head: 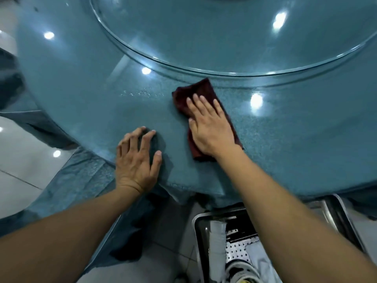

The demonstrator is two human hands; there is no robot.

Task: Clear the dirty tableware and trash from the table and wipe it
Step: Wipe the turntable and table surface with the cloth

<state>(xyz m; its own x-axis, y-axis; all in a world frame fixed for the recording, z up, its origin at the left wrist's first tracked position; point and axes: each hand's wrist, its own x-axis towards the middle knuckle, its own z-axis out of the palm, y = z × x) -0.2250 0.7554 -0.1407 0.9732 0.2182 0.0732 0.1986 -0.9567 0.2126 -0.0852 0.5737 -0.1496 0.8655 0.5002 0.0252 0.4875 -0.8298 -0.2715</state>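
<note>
Teal tabletop (85,82) under glass carries a glass turntable (224,58). Right hand (210,127) presses flat, fingers straight, on a dark red cloth (195,92); left hand (136,160) rests spread beside it. No writing is readable.

open tabletop (285,152) right of cloth (201,92), glass turntable (204,37) bounding beyond

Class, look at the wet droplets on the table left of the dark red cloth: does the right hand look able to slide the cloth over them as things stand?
Probably yes. The right hand lies flat on the cloth, and the table between cloth and droplets shows nothing in the way. The left hand rests nearer the edge, clear of that path.
</note>
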